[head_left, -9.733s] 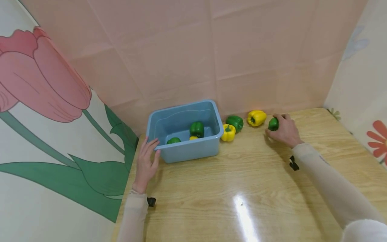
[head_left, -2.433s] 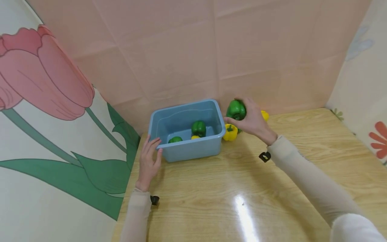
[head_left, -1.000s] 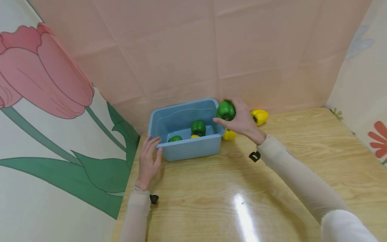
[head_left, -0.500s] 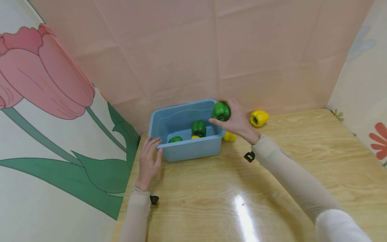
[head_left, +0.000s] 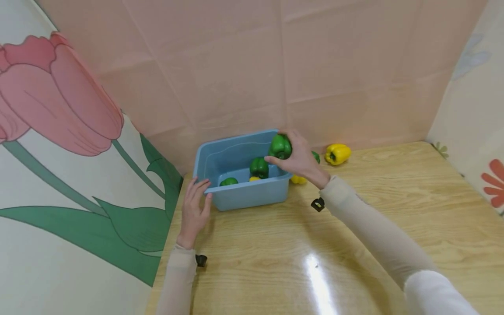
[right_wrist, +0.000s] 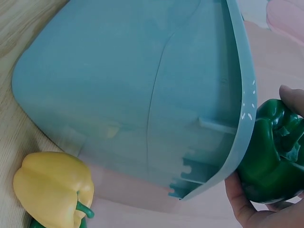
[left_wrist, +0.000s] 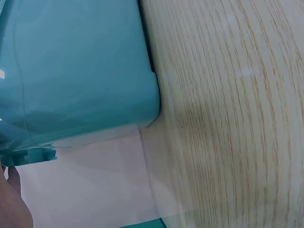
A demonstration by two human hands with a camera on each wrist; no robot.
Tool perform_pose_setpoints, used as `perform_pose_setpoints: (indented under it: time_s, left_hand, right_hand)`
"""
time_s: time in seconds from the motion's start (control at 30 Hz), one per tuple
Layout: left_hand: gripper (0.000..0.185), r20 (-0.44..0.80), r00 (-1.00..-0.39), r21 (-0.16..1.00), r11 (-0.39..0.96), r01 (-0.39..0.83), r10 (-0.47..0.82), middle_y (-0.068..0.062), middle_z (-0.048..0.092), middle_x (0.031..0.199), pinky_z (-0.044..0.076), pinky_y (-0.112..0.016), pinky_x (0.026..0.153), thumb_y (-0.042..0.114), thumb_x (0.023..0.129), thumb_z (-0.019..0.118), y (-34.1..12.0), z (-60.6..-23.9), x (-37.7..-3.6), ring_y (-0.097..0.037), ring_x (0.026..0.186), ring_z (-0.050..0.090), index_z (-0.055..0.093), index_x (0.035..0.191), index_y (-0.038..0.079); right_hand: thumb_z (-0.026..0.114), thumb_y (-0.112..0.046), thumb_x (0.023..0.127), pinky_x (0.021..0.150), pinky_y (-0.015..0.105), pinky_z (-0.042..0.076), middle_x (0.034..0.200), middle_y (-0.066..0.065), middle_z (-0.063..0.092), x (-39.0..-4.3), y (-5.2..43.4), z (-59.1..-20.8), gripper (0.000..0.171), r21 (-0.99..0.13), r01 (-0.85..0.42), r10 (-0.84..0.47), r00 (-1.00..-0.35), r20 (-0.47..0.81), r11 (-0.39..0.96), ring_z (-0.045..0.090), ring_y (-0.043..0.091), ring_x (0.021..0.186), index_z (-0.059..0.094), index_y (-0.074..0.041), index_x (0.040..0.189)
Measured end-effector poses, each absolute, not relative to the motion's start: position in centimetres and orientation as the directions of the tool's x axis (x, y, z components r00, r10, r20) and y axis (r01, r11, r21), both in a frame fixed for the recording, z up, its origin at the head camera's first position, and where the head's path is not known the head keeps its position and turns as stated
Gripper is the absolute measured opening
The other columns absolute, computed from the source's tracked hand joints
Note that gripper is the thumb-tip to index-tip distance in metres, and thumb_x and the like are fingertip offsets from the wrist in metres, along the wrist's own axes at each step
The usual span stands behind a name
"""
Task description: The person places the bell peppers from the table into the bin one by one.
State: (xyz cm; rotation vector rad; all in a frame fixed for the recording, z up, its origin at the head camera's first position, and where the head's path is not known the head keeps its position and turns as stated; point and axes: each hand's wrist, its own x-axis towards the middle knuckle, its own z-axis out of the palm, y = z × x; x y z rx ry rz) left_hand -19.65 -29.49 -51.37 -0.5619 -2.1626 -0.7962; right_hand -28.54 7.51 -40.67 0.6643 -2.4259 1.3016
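My right hand (head_left: 300,158) grips a green bell pepper (head_left: 280,146) over the right end of a blue plastic bin (head_left: 248,196). In the right wrist view that green bell pepper (right_wrist: 268,159) is beside the bin's rim, thumb and fingers around it. Inside the bin are a green bell pepper (head_left: 259,168), another green one (head_left: 229,181) at the front left and a yellow one (head_left: 254,179), the last two partly hidden by the front wall. My left hand (head_left: 191,216) holds the bin's front left corner, fingers over the rim and thumb outside.
Right of the bin, a yellow bell pepper (head_left: 298,179) and a green one (head_left: 316,156) are partly hidden by my right hand. A further yellow bell pepper (head_left: 337,154) lies near the back edge of the wooden table (head_left: 260,258). A pink-covered wall (head_left: 220,65) stands behind.
My right hand has picked up the green bell pepper from the right side and carried it left to above the bin's right end. My left hand stays at the corner.
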Motion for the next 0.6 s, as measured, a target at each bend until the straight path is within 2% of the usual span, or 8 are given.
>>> perform_pose_setpoints:
  time_s: [0.33,0.6]
  left_hand:
    - [0.031,0.775,-0.616,0.357,0.708,0.609,0.140,-0.017,0.069,0.139,0.033,-0.054,0.131,0.014,0.106,0.063,-29.6,-51.5,-19.7,-0.053,0.145,0.048,0.071,0.130,-0.003]
    - [0.031,0.770,-0.622,0.360,0.708,0.608,0.142,-0.016,0.068,0.141,0.032,-0.055,0.131,0.013,0.105,0.064,-29.6,-51.4,-19.6,-0.052,0.146,0.048,0.071,0.133,0.002]
  right_hand:
    - [0.092,-0.045,0.083,0.085,0.049,0.061,0.141,0.013,0.057,-28.6,6.6,-40.6,0.085,-0.715,-0.513,-0.264,-0.858,0.440,0.475,0.062,0.030,0.108,0.052,-0.012,0.150]
    - [0.091,-0.044,0.084,0.086,0.049,0.059,0.142,0.012,0.057,-28.5,5.8,-40.6,0.083,-0.710,-0.508,-0.276,-0.861,0.427,0.488,0.061,0.030,0.109,0.052,-0.014,0.150]
